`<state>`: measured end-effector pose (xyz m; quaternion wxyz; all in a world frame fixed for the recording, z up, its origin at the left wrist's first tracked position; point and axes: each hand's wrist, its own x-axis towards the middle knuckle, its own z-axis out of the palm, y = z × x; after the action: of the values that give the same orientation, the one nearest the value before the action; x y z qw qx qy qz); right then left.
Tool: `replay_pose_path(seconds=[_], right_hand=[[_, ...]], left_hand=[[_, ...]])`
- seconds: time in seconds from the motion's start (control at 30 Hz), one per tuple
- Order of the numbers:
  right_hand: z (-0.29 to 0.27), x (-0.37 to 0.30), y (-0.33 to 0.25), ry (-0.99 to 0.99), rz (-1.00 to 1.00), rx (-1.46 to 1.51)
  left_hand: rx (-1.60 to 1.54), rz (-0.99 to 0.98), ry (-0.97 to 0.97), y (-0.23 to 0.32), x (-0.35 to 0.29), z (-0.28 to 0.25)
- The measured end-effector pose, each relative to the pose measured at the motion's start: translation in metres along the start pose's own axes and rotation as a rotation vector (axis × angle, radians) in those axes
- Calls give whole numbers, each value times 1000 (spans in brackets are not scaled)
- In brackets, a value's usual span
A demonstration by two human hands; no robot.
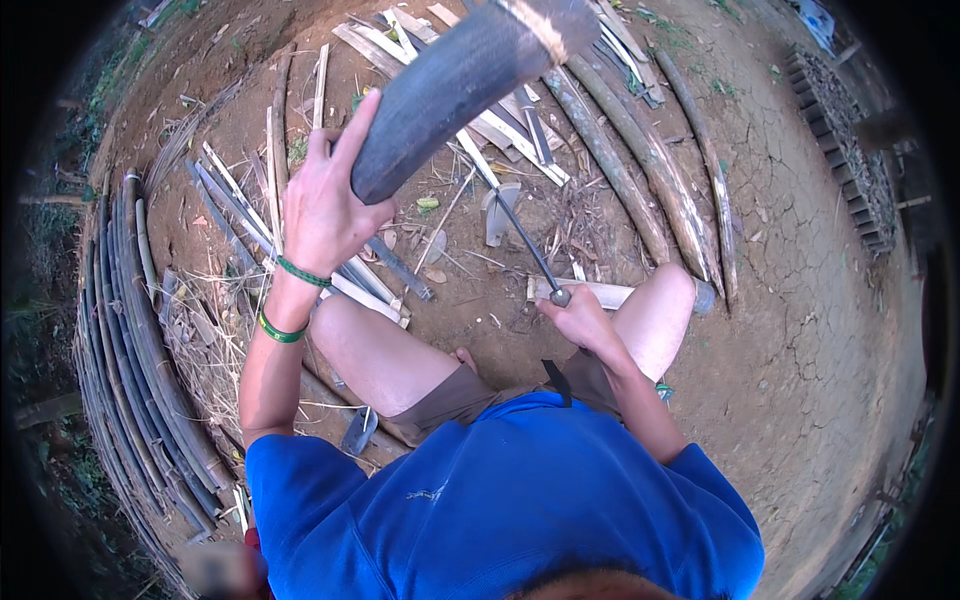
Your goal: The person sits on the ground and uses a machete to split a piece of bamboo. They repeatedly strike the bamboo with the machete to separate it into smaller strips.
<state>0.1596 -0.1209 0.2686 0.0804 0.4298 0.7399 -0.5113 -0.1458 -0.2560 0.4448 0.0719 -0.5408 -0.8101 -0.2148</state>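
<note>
1. Fingers of the right hand [583,318] clamp a long knife [525,240], blade angled down for chopping.
2. Left hand [325,205] wraps the thick bamboo section [455,85], holding it raised and tilted.
3. Split strips [500,125] lie beyond on the dirt ground [800,300].

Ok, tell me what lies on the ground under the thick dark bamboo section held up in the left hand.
Under the raised bamboo section, gripped by the left hand, lie pale split bamboo strips on bare dirt. The section covers whatever lies directly beneath its middle.
</note>
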Motion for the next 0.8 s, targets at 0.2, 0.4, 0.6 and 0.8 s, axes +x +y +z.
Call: replay_pose_path(seconds=[0.2, 0.4, 0.6, 0.8], right_hand=[[11, 13, -6, -14, -93, 39], [27, 25, 34, -48, 8, 22], [46, 63, 39, 37, -6, 37], [66, 90, 53, -6, 75, 170]], left_hand=[[134, -160, -340, -34, -48, 115], [35, -210, -239, -55, -32, 124], [57, -165, -61, -49, -23, 134], [64, -334, -375, -75, -71, 214]])
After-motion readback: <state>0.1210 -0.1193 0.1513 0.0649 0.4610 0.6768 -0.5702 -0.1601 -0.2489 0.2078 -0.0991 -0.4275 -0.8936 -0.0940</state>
